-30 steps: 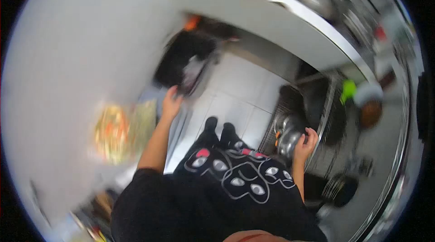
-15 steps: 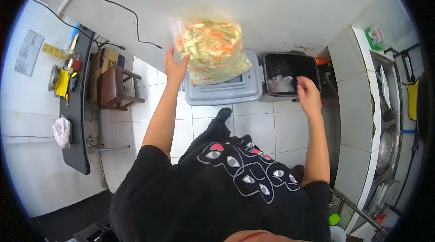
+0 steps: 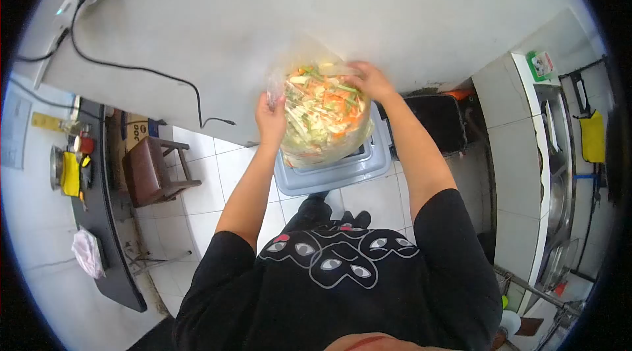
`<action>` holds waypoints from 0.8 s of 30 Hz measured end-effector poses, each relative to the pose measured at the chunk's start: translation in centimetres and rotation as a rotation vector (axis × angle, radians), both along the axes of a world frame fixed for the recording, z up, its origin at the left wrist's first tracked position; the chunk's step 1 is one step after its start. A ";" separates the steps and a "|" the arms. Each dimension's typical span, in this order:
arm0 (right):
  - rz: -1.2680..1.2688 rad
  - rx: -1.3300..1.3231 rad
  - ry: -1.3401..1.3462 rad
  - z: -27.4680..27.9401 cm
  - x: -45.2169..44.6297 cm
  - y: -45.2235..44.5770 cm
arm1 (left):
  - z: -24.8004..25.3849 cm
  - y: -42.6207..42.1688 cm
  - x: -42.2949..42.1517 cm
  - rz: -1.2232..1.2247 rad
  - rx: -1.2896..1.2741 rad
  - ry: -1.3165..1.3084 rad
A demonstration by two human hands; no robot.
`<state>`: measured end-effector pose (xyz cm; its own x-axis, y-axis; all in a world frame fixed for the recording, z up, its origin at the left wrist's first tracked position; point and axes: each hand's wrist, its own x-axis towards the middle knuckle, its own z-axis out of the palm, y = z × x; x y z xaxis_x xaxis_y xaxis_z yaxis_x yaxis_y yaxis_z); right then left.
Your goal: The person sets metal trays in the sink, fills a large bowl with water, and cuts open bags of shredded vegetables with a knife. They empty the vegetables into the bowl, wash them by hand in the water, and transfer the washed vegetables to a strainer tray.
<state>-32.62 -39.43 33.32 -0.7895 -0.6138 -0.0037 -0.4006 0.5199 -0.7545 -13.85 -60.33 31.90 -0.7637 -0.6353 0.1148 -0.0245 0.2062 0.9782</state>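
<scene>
Near the center of the frame, both hands pinch the rim of an open plastic bag (image 3: 324,117) of shredded vegetables, left hand (image 3: 270,117) and right hand (image 3: 370,81) at opposite sides. It sits on a gray lidded bin (image 3: 332,175). The thin plastic could tear if lifted by the rim; uneven pulling could tip it, spilling shreds.

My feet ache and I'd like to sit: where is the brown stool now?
In the head view, the brown stool stands on the person's left, on the tiled floor beside the black table, near a cardboard box.
</scene>
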 end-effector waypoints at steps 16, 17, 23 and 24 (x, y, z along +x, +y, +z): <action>-0.640 -0.473 0.131 1.6 9.4 4.8 | 4.9 3.5 2.2 -0.366 -0.373 0.191; -0.661 -0.503 0.126 2.7 9.8 3.3 | 6.8 1.4 2.2 -0.427 -0.423 0.185; -0.750 -0.677 0.281 9.0 15.0 12.4 | 19.5 9.1 3.4 -0.615 -0.707 0.446; -0.747 -0.741 0.296 11.6 16.0 15.9 | 23.3 11.9 3.3 -0.681 -0.700 0.519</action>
<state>-16.59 -23.49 44.88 -0.8724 0.2491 0.4205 -0.3899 0.1641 -0.9061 -10.57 -48.46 55.23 -0.6838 0.2300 0.6925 0.6840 0.5324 0.4986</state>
